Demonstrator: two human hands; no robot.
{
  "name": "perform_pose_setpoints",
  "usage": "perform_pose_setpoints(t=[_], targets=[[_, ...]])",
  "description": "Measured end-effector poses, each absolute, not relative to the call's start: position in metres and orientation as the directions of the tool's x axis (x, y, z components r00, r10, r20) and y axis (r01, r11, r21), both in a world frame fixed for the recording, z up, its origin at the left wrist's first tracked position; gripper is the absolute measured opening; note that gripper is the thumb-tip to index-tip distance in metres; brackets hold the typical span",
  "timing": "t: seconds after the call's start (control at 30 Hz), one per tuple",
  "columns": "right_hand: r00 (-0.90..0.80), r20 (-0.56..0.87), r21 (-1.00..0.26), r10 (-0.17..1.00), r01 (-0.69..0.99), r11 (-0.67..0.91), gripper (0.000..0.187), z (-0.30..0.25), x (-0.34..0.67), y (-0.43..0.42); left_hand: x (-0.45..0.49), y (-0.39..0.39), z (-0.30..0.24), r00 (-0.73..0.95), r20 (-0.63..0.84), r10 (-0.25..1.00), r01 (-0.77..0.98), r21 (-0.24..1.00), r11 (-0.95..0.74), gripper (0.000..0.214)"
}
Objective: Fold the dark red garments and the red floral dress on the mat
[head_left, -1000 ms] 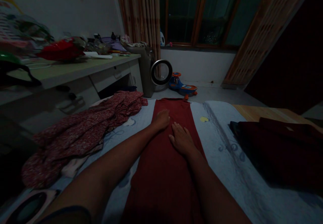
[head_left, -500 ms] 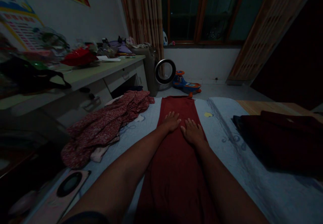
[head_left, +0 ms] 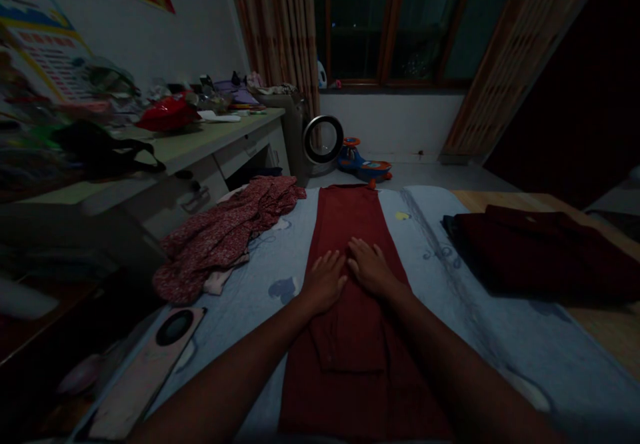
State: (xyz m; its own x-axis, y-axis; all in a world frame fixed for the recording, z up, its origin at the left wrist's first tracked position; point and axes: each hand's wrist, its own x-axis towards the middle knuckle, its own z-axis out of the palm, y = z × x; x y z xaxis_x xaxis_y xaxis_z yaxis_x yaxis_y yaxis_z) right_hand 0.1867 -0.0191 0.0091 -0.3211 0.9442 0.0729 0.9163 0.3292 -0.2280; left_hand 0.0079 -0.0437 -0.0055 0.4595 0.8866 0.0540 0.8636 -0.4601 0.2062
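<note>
Flat, fingers stretched and slightly parted, gripping nothing, the left hand (head_left: 324,283) and right hand (head_left: 372,269) rest side by side on a red garment (head_left: 347,221). It lies directly beneath both, reaching past the fingertips and back between the forearms, over a blue bedcover (head_left: 245,304). Leftward lies speckled clothing (head_left: 235,231); rightward, folded dark clothes (head_left: 540,254).
</note>
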Motion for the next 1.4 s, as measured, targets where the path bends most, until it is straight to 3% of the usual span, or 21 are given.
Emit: perform_pose_setpoints(t=[0.07,0.2,0.37,0.43,0.57,0.87,1.03,1.4], targets=[[-0.318,0.017,-0.211,0.948,0.925,0.315,0.055,0.003,0.194,-0.030,0.008,-0.048,-0.010,0.458,0.097,0.884,0.864,0.186,-0.468,0.055],[-0.118,-0.004,-0.180,0.993,0.977,0.115,0.052,0.006,0.226,-0.038,0.008,-0.046,-0.009,0.452,0.081,0.889,0.869,0.185,-0.459,0.058],[0.032,0.029,-0.185,0.999,0.982,-0.026,0.030,0.026,0.241,-0.058,0.013,-0.044,0.010,0.453,-0.031,0.891,0.864,0.262,-0.430,0.058],[0.012,0.001,-0.188,1.000,0.982,-0.012,0.025,0.030,0.234,-0.069,0.018,-0.046,0.012,0.491,0.020,0.871,0.827,0.303,-0.474,0.054],[-0.028,-0.040,-0.188,0.999,0.982,0.020,0.033,0.028,0.215,-0.084,0.028,-0.052,0.003,0.593,0.041,0.804,0.743,0.357,-0.566,0.050],[-0.013,-0.044,-0.114,0.999,0.993,0.008,0.028,0.031,0.203,-0.091,0.029,-0.052,-0.010,0.590,0.061,0.805,0.742,0.351,-0.571,0.054],[0.014,-0.049,-0.112,0.999,0.993,-0.019,0.039,0.038,0.198,-0.099,0.029,-0.053,-0.009,0.581,0.051,0.812,0.752,0.348,-0.560,0.054],[-0.001,-0.078,-0.203,0.997,0.979,-0.015,0.030,0.033,0.200,-0.097,0.029,-0.056,-0.002,0.582,0.038,0.813,0.753,0.354,-0.555,0.053]])
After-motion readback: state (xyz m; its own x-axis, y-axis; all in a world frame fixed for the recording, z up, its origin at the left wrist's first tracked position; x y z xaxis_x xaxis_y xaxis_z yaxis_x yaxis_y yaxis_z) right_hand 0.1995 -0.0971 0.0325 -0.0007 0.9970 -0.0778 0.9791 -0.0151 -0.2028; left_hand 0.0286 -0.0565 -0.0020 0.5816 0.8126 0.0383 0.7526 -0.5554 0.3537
